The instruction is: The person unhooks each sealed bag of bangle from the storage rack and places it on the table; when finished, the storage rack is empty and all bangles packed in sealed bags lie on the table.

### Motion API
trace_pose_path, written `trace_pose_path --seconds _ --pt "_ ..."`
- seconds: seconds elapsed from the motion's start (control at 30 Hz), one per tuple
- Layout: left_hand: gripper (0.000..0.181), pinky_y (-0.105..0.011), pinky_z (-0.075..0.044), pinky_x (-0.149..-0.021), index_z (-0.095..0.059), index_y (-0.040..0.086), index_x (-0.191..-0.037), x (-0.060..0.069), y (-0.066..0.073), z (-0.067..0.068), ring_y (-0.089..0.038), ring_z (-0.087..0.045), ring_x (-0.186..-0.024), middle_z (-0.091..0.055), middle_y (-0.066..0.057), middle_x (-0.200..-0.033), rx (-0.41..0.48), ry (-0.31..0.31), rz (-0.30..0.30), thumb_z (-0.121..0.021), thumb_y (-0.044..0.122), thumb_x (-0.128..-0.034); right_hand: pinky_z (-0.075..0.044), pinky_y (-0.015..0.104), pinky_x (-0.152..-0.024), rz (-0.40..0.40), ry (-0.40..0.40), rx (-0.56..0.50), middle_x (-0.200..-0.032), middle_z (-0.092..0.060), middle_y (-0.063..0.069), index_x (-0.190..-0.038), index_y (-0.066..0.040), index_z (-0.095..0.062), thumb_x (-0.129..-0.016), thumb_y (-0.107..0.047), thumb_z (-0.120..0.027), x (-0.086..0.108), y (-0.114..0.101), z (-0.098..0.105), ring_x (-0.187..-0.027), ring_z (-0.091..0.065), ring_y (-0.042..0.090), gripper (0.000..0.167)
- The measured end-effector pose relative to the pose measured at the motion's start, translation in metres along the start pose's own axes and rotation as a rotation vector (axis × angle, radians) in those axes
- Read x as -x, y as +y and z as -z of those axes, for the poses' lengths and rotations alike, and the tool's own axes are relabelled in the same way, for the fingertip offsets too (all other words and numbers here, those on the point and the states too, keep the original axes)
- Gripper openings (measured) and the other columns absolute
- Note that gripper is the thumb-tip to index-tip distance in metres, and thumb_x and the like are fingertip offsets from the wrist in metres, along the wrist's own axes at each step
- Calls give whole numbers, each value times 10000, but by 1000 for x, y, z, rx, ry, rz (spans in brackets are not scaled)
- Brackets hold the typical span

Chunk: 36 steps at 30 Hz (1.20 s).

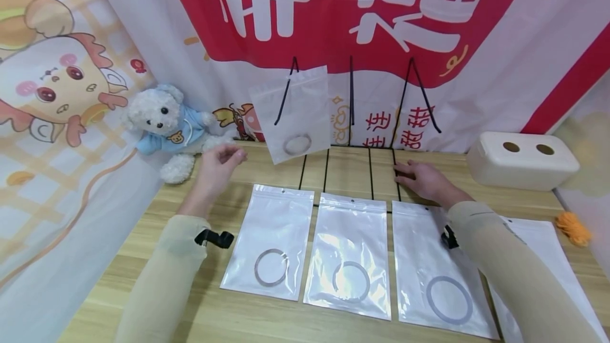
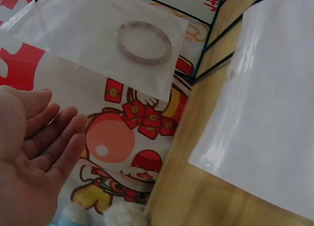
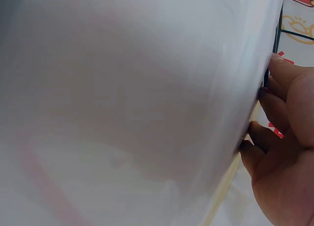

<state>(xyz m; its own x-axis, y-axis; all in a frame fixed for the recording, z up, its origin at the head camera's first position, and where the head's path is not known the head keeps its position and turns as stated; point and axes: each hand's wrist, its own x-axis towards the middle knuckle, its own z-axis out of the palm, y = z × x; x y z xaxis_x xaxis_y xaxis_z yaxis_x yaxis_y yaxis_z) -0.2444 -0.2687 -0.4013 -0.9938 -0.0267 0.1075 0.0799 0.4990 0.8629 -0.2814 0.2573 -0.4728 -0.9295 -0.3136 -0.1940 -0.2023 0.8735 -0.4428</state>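
Observation:
A black wire display rack (image 1: 351, 94) stands at the back of the table. On its left hook hangs a clear zip bag (image 1: 297, 105) holding a bangle (image 2: 143, 42). My left hand (image 1: 214, 173) is left of this bag, apart from it, fingers loosely bent and holding nothing. At the rack's lower right side, my right hand (image 1: 426, 180) pinches a black wire between thumb and fingers. In front of the rack lie several bags, including a left one (image 1: 281, 221), a middle one (image 1: 350, 232) and a right one (image 1: 421, 247), each with a bangle in it.
A white plush bear (image 1: 164, 118) in a blue top sits at the left against the printed backdrop. To the right stands a cream box (image 1: 521, 160) with two round holes. An orange yarn bundle (image 1: 573, 228) lies at the right edge; another bag (image 1: 548, 263) is partly under my right forearm.

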Motion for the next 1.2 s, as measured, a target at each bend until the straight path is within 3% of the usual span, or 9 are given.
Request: trace_pose_path --seconds 0.17,0.33,0.57,0.83,1.2 --pt "428 -197 -570 -917 -690 41 -1372 -12 31 2 -89 -668 -1077 -732 -165 -1310 35 113 -122 -657 363 -1091 -257 726 -1273 -1 -1 -2 -1699 -251 397 -1638 -111 -453 -1135 -329 -566 -1 0 -1 -1555 -280 614 559" --pt "380 -174 -555 -926 -715 43 -1342 -27 57 0 -60 -664 -1077 -731 -153 -1297 78 216 -246 -699 310 -1072 -271 723 -1270 6 3 6 -1690 -267 403 -1631 -104 -463 -1134 -323 -569 -1 -1 -1 -1550 -295 611 553" --pt "395 -237 -572 -1050 -704 55 -1359 -38 83 -4 -172 -697 -1174 -733 -130 -1329 109 230 -313 -718 309 -1056 -260 719 -1278 -3 1 -5 -1699 -257 395 -1634 -110 -460 -1135 -328 -569 -2 1 -1 -1558 -287 604 555" --pt "363 -194 -565 -971 -705 10 -1306 -42 98 -12 -127 -676 -1066 -725 -145 -1244 96 257 -343 -715 277 -1060 -267 722 -1273 6 11 0 -1687 -279 400 -1624 -102 -473 -1129 -321 -580 0 1 -1 -1553 -296 605 551" --pt "283 -152 -574 -895 -749 13 -1224 -44 101 -17 -103 -658 -951 -753 -164 -1170 110 309 -377 -726 236 -1050 -245 720 -1284 -24 3 -5 -1706 -263 380 -1631 -126 -468 -1131 -330 -580 -1 -1 -1 -1569 -277 595 552"
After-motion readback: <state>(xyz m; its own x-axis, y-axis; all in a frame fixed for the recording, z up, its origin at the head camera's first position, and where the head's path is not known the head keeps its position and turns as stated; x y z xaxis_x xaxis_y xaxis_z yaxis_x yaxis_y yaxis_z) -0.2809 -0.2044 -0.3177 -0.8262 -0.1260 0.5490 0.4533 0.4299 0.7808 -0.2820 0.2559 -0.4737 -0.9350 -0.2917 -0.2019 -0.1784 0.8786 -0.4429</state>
